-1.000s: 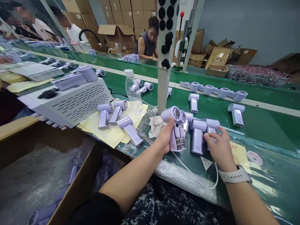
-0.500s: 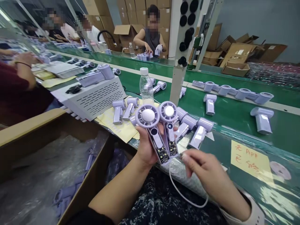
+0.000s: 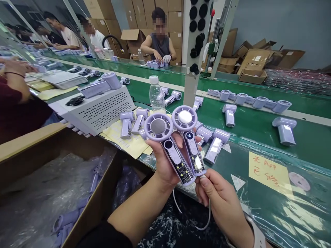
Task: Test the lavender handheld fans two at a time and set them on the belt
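Observation:
Two lilac handheld fans with clear handle fronts and visible circuit boards are in my left hand [image 3: 165, 162], whose fingers wrap round the handles. The left fan [image 3: 176, 156] shows a dark round display. On the right fan [image 3: 192, 148] a small symbol is lit. My right hand [image 3: 216, 193] pinches the plug end of a white cable [image 3: 209, 215] at the bottom of the right fan's handle. The plug touches the handle there; my fingers hide how far it is in. Below my hands the cable hangs in a loop.
More lilac fans [image 3: 216, 144] lie on the bench and the green conveyor [image 3: 248, 127]. A water bottle [image 3: 156, 94] stands behind my hands. To the left are a vented metal box [image 3: 103, 110] and an open carton [image 3: 103, 186]. A co-worker [image 3: 160, 41] sits across.
My right hand has brought the cable plug up to the right fan's handle bottom. The two fan heads have spread apart, and the right fan has shifted toward my right hand.

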A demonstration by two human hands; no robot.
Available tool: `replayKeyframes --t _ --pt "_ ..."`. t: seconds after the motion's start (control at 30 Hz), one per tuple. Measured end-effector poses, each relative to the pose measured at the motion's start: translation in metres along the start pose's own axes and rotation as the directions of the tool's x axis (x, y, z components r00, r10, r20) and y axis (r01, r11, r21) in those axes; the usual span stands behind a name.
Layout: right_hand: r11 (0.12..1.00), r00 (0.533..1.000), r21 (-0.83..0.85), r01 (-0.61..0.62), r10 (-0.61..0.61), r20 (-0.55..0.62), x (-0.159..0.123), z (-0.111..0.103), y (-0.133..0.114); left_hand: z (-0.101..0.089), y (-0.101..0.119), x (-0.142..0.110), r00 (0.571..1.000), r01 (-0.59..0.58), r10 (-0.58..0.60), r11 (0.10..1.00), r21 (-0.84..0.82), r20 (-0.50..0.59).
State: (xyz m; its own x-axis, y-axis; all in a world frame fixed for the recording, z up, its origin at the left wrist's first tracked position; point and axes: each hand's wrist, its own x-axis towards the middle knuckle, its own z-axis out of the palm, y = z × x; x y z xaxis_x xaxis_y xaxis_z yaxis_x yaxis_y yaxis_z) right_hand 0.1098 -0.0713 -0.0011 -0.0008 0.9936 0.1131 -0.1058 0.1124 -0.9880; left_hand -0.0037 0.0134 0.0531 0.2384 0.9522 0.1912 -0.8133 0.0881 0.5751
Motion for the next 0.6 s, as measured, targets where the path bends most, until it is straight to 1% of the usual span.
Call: replayKeyframes --t 0.07,0.1,0.17,0.2,0.23,0.27,0.3,0.33,0.37,0.4,0.43,0.47,0.5,0.57,0.6 --pt "0.992 0.994 0.124 -0.028 0.04 -0.101 -0.003 0.009 0.005 0.0 -0.007 -0.002 0.999 -0.033 0.032 0.999 0.013 0.011" --pt "0.984 0.989 0.174 -0.038 0.062 -0.133 -0.005 0.013 0.007 -0.001 -0.011 -0.004 0.998 -0.057 0.057 0.998 0.022 0.014" --pt "0.972 0.983 0.227 -0.062 0.099 -0.156 -0.006 0.017 0.01 -0.004 -0.018 -0.005 0.996 -0.092 0.091 0.995 0.032 0.02" --pt "0.974 0.984 0.212 -0.076 0.107 -0.139 -0.005 0.015 0.01 -0.006 -0.019 -0.005 0.996 -0.092 0.091 0.995 0.033 0.027" --pt "0.984 0.99 0.158 -0.088 0.105 -0.099 -0.004 0.011 0.008 -0.009 -0.02 -0.005 0.996 -0.08 0.079 0.996 0.032 0.037" --pt "0.994 0.995 0.064 -0.089 0.091 -0.042 -0.002 0.003 0.005 -0.011 -0.019 -0.004 0.997 -0.06 0.059 0.998 0.031 0.045" --pt "0.995 0.997 -0.059 -0.074 0.075 0.009 0.001 -0.006 0.001 -0.013 -0.018 -0.003 0.998 -0.037 0.035 0.999 0.032 0.047" --pt "0.981 0.998 -0.189 -0.045 0.051 0.027 0.005 -0.017 -0.003 -0.014 -0.016 -0.003 0.999 -0.007 0.005 0.999 0.037 0.045" --pt "0.955 1.0 -0.296 -0.011 0.013 0.006 0.008 -0.027 -0.008 -0.015 -0.014 -0.002 0.999 0.023 -0.024 0.999 0.041 0.04" --pt "0.936 0.998 -0.353 0.019 -0.038 -0.047 0.011 -0.036 -0.013 -0.015 -0.012 -0.003 0.998 0.054 -0.056 0.998 0.044 0.039" --pt "0.937 0.991 -0.348 0.043 -0.085 -0.106 0.014 -0.044 -0.016 -0.014 -0.012 -0.004 0.995 0.087 -0.089 0.995 0.044 0.052" --pt "0.955 0.982 -0.287 0.071 -0.117 -0.147 0.016 -0.048 -0.019 -0.013 -0.014 -0.006 0.989 0.124 -0.127 0.991 0.04 0.078" --pt "0.976 0.981 -0.192 0.102 -0.131 -0.141 0.018 -0.049 -0.02 -0.011 -0.016 -0.009 0.981 0.158 -0.161 0.987 0.034 0.111" --pt "0.988 0.988 -0.013 0.152 -0.152 -0.026 0.022 -0.046 -0.018 -0.009 -0.023 -0.015 0.963 0.201 -0.201 0.979 0.017 0.177" --pt "0.986 0.986 0.036 0.162 -0.163 0.021 0.024 -0.043 -0.016 -0.008 -0.027 -0.017 0.956 0.215 -0.213 0.976 0.01 0.202"
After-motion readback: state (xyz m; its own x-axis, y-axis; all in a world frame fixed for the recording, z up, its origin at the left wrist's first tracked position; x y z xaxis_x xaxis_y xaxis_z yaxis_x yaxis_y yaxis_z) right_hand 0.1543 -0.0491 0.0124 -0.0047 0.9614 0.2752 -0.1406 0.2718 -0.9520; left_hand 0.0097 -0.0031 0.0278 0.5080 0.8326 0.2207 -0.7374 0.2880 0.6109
